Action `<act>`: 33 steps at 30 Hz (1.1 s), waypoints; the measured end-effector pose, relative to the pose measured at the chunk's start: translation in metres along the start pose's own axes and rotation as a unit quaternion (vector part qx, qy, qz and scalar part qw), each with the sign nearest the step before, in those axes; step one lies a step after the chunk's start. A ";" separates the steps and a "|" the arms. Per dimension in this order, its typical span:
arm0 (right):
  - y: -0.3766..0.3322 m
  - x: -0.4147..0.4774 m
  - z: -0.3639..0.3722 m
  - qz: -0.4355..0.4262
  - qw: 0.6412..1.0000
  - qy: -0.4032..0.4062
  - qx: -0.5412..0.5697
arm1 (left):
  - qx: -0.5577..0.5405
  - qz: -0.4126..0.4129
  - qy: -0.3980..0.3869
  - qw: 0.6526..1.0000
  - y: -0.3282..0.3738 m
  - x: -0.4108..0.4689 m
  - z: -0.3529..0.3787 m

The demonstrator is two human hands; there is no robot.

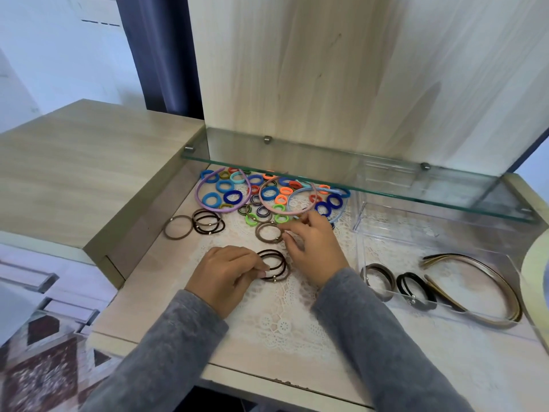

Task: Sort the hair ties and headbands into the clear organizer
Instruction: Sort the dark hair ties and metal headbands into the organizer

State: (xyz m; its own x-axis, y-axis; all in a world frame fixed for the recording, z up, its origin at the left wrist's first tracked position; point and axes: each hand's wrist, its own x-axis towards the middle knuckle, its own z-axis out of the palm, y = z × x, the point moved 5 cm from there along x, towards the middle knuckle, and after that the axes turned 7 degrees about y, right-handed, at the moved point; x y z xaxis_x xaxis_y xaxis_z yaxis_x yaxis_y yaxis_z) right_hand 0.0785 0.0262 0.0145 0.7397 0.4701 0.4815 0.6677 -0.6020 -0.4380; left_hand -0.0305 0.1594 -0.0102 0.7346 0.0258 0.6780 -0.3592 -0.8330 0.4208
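My left hand [228, 270] pinches a small stack of dark brown hair ties [274, 264] lying on the lace mat. My right hand [312, 248] hovers just right of them, its fingertips touching a tan hair tie [267, 232]. Behind lies a pile of colourful hair ties [225, 185] with purple [199, 194], pink [263, 200] and blue [338, 215] headbands. More brown ties [208, 223] sit at the left. The clear organizer [368, 233] stands at the right and holds brown ties [378, 279], black ties [414, 286] and brown headbands [490, 278].
A glass shelf [326, 173] overhangs the back of the pile and the organizer. A raised wooden ledge [89, 173] borders the work area on the left. A round pale rim [534, 269] pokes in at the far right edge.
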 end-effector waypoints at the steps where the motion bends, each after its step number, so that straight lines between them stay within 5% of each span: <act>1: -0.003 0.004 0.001 -0.010 1.000 -0.014 -0.019 | -0.009 -0.007 -0.007 1.000 -0.003 0.000 0.002; 5: -0.010 0.017 0.002 -0.043 0.993 -0.078 -0.078 | -0.001 -0.022 -0.011 1.000 -0.008 0.000 0.003; 8: -0.013 0.020 0.003 -0.054 0.985 -0.124 -0.108 | 0.104 -0.049 0.029 0.993 -0.004 0.002 -0.007; 14: -0.017 0.021 0.004 -0.055 0.978 -0.152 -0.131 | 0.293 -0.218 0.089 0.927 -0.019 0.003 -0.028; 20: -0.015 0.024 0.007 -0.028 0.977 -0.178 -0.112 | 0.313 -0.319 0.040 0.893 -0.048 0.001 -0.039; 27: -0.016 0.019 -0.005 -0.022 0.991 -0.127 -0.031 | 0.287 -0.323 0.039 0.901 -0.058 0.007 -0.045; 33: -0.031 -0.005 -0.015 -0.082 0.987 -0.140 0.002 | 0.265 -0.223 0.024 0.938 -0.050 0.030 -0.034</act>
State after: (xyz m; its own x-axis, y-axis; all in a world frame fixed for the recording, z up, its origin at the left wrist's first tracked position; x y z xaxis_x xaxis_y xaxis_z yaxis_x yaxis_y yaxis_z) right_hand 0.0522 0.0331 0.0368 0.6158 0.7214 0.3167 0.7799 -0.5011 -0.3750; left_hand -0.0104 0.2204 0.0093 0.7129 0.4505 0.5374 0.3236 -0.8912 0.3178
